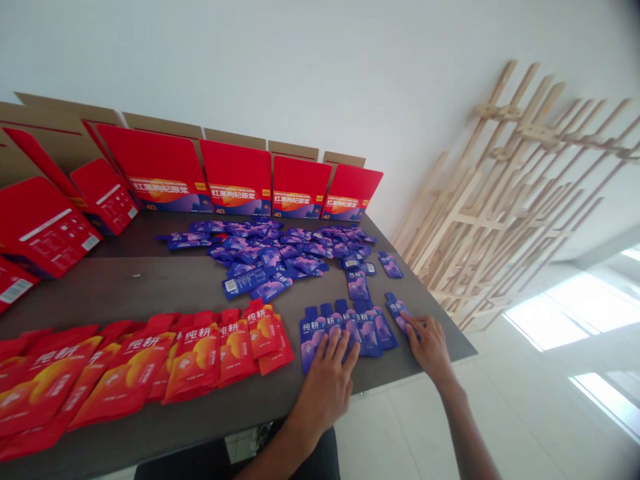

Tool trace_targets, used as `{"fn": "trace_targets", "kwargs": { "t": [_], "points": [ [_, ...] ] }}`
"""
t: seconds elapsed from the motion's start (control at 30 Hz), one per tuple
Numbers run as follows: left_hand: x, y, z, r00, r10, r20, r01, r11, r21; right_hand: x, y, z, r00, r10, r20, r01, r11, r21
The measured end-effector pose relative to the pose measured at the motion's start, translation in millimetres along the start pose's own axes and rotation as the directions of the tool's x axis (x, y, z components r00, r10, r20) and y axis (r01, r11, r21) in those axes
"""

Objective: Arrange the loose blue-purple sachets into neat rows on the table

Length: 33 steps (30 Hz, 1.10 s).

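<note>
My left hand (327, 373) lies with its fingers spread over a row of overlapping purple pouches (359, 330) near the table's front edge. Its fingertips touch the lower part of the leftmost ones; their spouted tops point away from me. At the right, my right hand (430, 347) has its thumb and fingers closed at the edge of a single purple pouch (395, 307), which lies slightly tilted on the table. Beyond the row, another purple pouch (357, 285) lies face up, and one more pouch (391, 265) rests near the table's right edge.
A loose heap of purple pouches (270, 250) covers the table's middle. Overlapping red pouches (193, 357) line the front left. Open red cartons (237, 175) stand along the back and left of the dark table (145, 277). Wooden racks (470, 200) lean against the wall at right.
</note>
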State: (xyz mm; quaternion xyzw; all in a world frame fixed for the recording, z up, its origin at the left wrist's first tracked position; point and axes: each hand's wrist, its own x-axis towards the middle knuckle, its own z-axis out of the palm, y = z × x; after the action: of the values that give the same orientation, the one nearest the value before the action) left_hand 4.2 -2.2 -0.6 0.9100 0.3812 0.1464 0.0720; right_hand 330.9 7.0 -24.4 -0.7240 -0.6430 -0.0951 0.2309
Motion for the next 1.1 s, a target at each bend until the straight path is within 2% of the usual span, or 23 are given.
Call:
{"fn": "trace_targets", "kwargs": {
  "t": [0.1,0.17,0.33,0.47,0.63,0.8,0.93,1.03,1.1],
  "points": [
    [0,0,-2.7,1.000,0.005,0.008,-0.005,1.000,0.010,-21,-13,0,1.000,0.018,-0.020,-0.017,0.998,0.062],
    [0,0,-3.7,1.000,0.003,0.010,-0.003,1.000,0.013,-25,-23,2,0.998,0.048,-0.035,-0.046,0.997,0.068],
    [0,0,-2.4,1.000,-0.005,0.006,0.005,1.000,0.017,-15,-36,18,0.993,0.079,-0.092,-0.067,0.990,0.124],
    [0,1,-2.9,1.000,-0.005,0.004,0.005,1.000,0.026,-5,-36,25,0.994,0.069,-0.084,-0.054,0.984,0.169],
    [0,2,-6.0,1.000,-0.021,0.001,0.021,0.999,0.034,-4,-46,18,0.999,0.030,-0.010,-0.029,0.993,0.119],
    [0,3,-2.9,1.000,-0.026,-0.002,0.026,0.999,0.038,-4,-65,5,0.997,0.078,-0.004,-0.078,0.997,0.014],
    [0,2,-1.5,1.000,-0.023,-0.009,0.023,0.999,0.034,28,-84,3,0.997,0.057,0.049,-0.059,0.998,0.037],
    [0,2,-2.1,1.000,-0.025,-0.002,0.025,0.999,0.028,71,-104,12,0.979,0.116,0.168,-0.120,0.993,0.013],
    [0,1,-1.4,1.000,-0.027,0.002,0.027,0.999,0.026,100,-120,21,0.949,0.175,0.260,-0.171,0.984,-0.041]
  ]
}}
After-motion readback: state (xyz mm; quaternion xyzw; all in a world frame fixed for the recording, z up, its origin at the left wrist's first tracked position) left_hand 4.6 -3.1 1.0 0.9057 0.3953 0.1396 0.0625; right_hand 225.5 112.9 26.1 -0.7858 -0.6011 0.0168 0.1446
